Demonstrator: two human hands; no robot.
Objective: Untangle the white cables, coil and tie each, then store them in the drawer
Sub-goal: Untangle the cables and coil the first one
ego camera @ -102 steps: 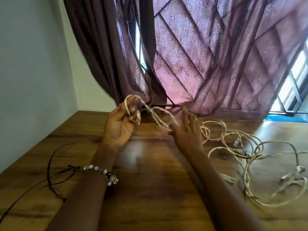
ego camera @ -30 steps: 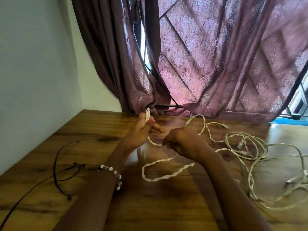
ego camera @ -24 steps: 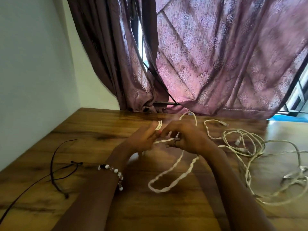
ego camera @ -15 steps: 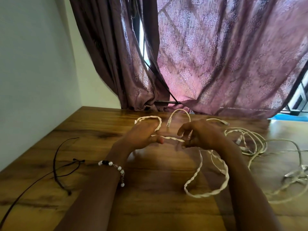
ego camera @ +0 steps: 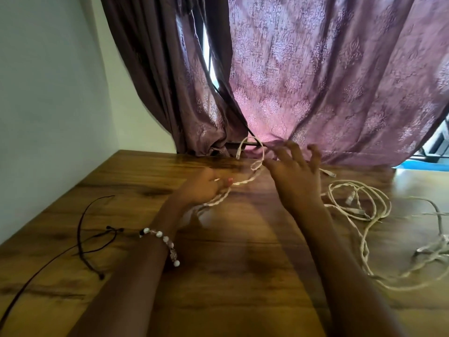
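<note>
**A:** What lay nearest you at that moment?

**B:** The wooden bench (ego camera: 218,276), with a thin dark cord (ego camera: 83,242) on its left side, well apart from the work. My left wrist wore a bead bracelet (ego camera: 161,242).

**A:** And the cables?

**B:** The twisted white cable (ego camera: 239,183) ran from my left hand (ego camera: 201,188) up and back toward the curtain (ego camera: 328,81), where it looped with a plug end hanging down. The rest, a loose white tangle (ego camera: 362,207), lay on the bench to my right.

**A:** How did you judge it would handle?

**B:** Light and limp, I judged, but springy, since two strands were wound round each other. It looked smooth enough to slip. I would have taken hold on the cable just behind a plug, not on the plug itself, and worked the twist out from there.

**A:** The hands?

**B:** The left hand had its fingers curled round the twisted cable, pinching it near the fingertips. The right hand (ego camera: 295,176) was raised with fingers spread wide and slightly hooked, just beside the loop. Motion blur kept me from telling whether a fingertip touched the cable; it gripped nothing I could see.

**A:** A drawer?

**B:** None in view.
</note>
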